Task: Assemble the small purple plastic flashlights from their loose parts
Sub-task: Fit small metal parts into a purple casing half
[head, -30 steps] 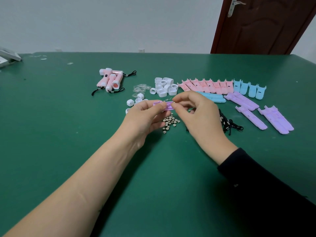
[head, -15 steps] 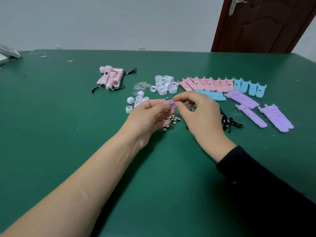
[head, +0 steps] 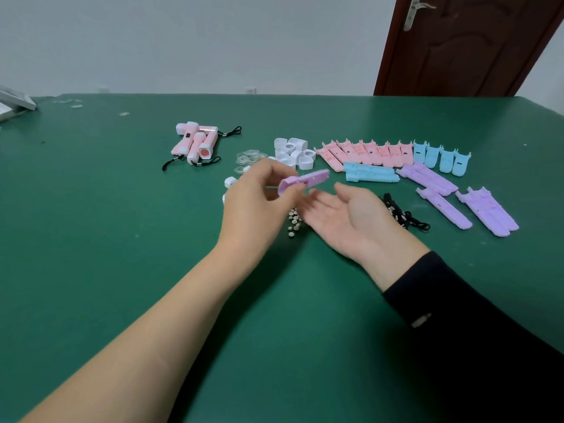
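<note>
Left hand [head: 259, 209]: thumb and fingers curled, pinching the near end of a purple shell half [head: 306, 179], held above the table [head: 122, 254] around its middle; the free end tilts up toward the far right corner. The picture is blurred here.

Right hand [head: 346, 216]: palm up, fingers straight and relaxed, holding nothing. Its fingertips sit just under the shell half; contact cannot be told.

Between the hands, on the table: a small pile of button cells [head: 294, 223], partly covered. Just right of the right hand: a tangle of black cords [head: 404, 216].

Toward the far edge, left to right: finished pink flashlights [head: 195, 143] with cords, clear lenses [head: 248, 158], white rings [head: 293, 152], a row of pink shell halves [head: 366, 152], a row of blue shell halves [head: 441, 157]. Two more blue halves [head: 370, 174] lie in front of the pink row.

Toward the right edge: loose purple shell halves [head: 488, 212] in three groups. A small white cap [head: 230, 181] sits beside the left hand.
</note>
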`<move>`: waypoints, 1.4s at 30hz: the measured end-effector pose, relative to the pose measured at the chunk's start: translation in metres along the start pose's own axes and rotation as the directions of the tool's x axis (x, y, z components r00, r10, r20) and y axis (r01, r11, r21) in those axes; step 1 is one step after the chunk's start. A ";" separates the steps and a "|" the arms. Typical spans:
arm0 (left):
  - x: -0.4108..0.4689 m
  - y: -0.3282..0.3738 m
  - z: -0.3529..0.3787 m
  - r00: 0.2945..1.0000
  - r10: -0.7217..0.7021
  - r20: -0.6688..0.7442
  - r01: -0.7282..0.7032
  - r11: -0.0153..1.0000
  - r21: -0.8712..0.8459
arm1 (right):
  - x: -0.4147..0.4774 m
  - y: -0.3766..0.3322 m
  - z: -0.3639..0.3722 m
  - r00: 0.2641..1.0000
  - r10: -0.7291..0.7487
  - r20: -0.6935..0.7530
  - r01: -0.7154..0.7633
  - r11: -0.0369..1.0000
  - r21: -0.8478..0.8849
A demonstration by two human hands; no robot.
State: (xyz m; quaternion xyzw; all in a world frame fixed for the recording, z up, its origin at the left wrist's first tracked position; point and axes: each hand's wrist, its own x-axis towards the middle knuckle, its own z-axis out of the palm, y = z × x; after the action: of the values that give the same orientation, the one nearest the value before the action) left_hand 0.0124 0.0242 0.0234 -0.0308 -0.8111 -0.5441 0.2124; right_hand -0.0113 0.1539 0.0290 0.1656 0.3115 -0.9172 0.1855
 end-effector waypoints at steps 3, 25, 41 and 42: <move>-0.006 -0.001 0.003 0.955 0.268 0.125 -0.294 0.907 0.301 | -0.005 0.001 0.003 0.994 0.076 0.072 -0.088 0.982 0.168; 0.010 -0.002 -0.011 0.879 -0.410 0.243 0.462 0.612 -0.642 | -0.003 -0.008 -0.002 0.997 0.020 0.076 -0.006 0.983 -0.183; 0.007 0.006 -0.005 0.611 -0.577 0.541 0.741 0.177 -0.648 | -0.001 0.000 -0.007 0.901 -0.414 0.130 0.408 0.706 -0.579; 0.007 0.007 -0.005 0.608 -0.575 0.548 0.741 0.163 -0.651 | -0.001 0.001 -0.008 0.875 -0.460 0.150 0.444 0.643 -0.624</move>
State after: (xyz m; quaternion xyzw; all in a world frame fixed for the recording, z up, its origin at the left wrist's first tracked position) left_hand 0.0095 0.0210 0.0335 0.1798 -0.3855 -0.8907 -0.1605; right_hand -0.0082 0.1581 0.0232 0.0195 0.6387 -0.7692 -0.0078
